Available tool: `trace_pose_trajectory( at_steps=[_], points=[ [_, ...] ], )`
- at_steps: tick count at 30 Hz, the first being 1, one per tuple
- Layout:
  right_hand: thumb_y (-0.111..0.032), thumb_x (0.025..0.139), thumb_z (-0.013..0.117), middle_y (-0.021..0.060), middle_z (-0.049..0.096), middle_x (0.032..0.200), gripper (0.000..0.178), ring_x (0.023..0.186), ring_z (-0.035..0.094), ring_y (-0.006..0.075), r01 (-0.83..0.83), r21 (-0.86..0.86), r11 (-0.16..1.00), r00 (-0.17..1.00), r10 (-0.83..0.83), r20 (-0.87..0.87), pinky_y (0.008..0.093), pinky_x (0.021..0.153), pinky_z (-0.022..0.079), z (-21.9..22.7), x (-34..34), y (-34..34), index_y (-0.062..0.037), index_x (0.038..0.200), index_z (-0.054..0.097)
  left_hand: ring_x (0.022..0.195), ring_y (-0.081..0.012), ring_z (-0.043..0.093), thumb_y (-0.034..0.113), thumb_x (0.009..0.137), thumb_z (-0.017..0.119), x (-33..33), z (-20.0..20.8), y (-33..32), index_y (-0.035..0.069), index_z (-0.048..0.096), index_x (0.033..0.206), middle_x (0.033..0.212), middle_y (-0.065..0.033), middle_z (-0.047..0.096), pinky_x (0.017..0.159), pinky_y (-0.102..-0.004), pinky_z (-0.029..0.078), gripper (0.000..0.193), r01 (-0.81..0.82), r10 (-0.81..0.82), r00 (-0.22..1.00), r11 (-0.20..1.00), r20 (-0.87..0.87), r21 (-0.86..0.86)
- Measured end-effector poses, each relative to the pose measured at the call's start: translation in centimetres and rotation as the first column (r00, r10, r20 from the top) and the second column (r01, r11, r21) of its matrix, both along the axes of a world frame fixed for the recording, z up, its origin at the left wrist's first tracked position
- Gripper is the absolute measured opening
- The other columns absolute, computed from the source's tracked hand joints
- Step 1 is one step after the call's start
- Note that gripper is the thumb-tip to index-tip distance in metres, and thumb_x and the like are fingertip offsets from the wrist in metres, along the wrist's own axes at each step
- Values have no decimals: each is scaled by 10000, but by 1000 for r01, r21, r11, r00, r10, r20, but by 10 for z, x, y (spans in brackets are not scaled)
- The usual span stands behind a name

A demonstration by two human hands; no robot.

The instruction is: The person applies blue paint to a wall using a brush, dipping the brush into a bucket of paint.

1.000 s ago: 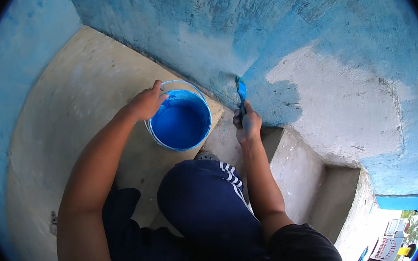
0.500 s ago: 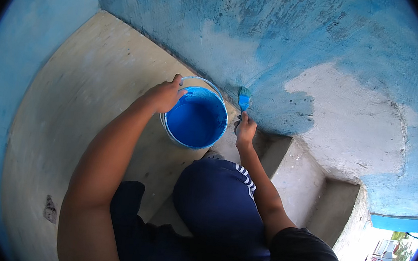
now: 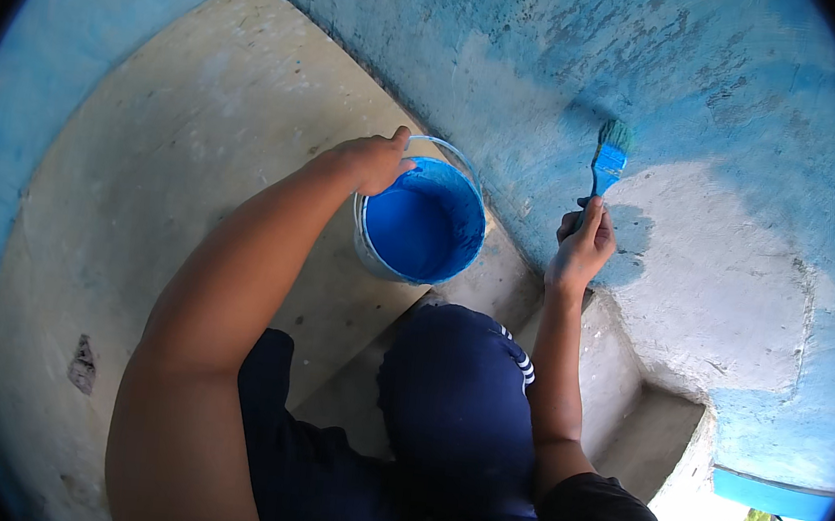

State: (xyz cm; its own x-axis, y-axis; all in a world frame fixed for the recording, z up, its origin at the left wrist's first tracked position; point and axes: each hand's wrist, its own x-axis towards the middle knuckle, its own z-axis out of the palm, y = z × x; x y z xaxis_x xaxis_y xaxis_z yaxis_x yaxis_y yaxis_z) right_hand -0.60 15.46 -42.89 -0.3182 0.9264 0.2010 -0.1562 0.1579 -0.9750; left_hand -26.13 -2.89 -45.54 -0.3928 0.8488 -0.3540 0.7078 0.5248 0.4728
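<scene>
My left hand point(image 3: 383, 164) is closed on the rim and wire handle of a paint bucket point(image 3: 370, 246), which is tilted toward me. Bright blue paint point(image 3: 410, 232) lies in it, and the inner wall is smeared with it. In my right hand point(image 3: 585, 245) is a paintbrush point(image 3: 607, 166) with a blue ferrule, gripped by its handle, bristles pointing up and away. The bristles are at the wall point(image 3: 513, 99), beside a darker blue stroke. Patchy blue covers much of that wall, and a pale grey-white area point(image 3: 717, 279) shows right of the brush.
A beige concrete landing point(image 3: 195, 169) spreads on the left, meeting a light blue wall point(image 3: 109, 20). Concrete steps point(image 3: 618, 370) descend at the right below the pale area. My knee in dark blue cloth point(image 3: 460, 395) sits between my arms. Daylight and signs show at the lower right.
The brush in my right hand has moved up and right along the wall, and a darker stroke now shows there. The bucket sits slightly farther right and up in view.
</scene>
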Motion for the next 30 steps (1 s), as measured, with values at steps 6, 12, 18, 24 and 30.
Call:
trace_pose_trajectory(
  at_steps=[6,12,18,24,30],
  points=[
    [-339,1022,613,30,558,580,417,497,486,108,57,197,979,869,-146,474,281,486,354,-134,8,23,2,784,641,1180,-453,609,414,1075,423,6,11,1,-17,307,1438,1274,-310,612,987,-521,487,576,-10,10,1000,1000,-27,-18],
    [-290,1030,557,7,547,602,339,435,408,115,365,-602,711,851,9,526,283,438,312,-179,16,14,-46,806,632,1178,-438,617,421,1075,423,8,4,-5,-10,339,1393,1264,-288,627,979,-530,491,542,-34,34,998,999,-48,-10],
    [-296,1044,529,-11,501,633,267,415,323,117,195,-887,419,978,-18,207,267,406,239,-168,45,52,-75,899,567,1165,-441,620,416,1076,420,7,9,3,-8,357,1358,1238,-297,634,972,-536,492,514,-7,7,999,1000,-53,5],
    [-287,1029,552,-10,489,640,275,433,344,100,79,-619,781,997,-47,69,275,422,240,-65,41,19,-67,866,580,1143,-452,628,412,1077,419,5,1,-3,-7,356,1356,1215,-304,642,972,-539,488,507,-26,27,999,1000,-38,11],
    [-324,971,587,-4,422,535,292,398,351,112,249,-349,903,918,-106,381,273,404,227,-85,34,6,-91,803,534,1140,-453,628,412,1076,423,6,2,-1,1,353,1364,1208,-307,643,971,-541,487,507,-16,17,999,1000,-41,12]
  ],
)
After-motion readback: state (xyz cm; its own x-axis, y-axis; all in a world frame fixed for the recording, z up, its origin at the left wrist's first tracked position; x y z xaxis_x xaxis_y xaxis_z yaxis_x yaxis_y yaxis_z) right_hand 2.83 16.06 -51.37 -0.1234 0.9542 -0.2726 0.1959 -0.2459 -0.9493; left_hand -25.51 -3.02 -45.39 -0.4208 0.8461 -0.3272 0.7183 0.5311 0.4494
